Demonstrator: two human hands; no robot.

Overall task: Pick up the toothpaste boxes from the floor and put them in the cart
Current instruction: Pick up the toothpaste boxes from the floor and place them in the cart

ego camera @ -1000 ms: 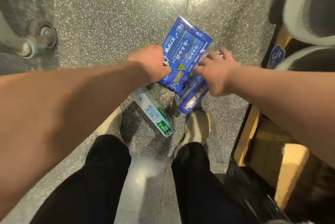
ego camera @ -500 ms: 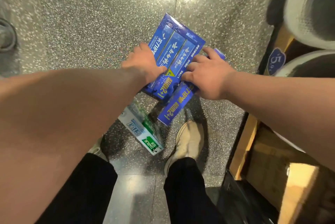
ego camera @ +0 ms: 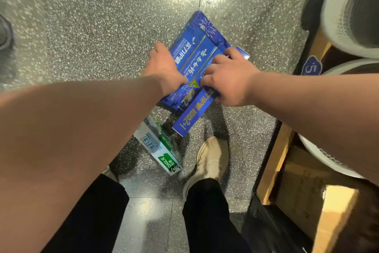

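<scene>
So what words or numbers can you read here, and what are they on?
"DARLIE": near end of the green box.
"2+1": near end of the blue pack.
"5": blue sign at the right.
Chinese print on the box and the pack: too blurred to read with confidence.

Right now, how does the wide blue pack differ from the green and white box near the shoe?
The wide blue pack is held by the left hand and right hand; the green and white box lies untouched. The pack is broader than the box. Both are printed cartons.
</scene>
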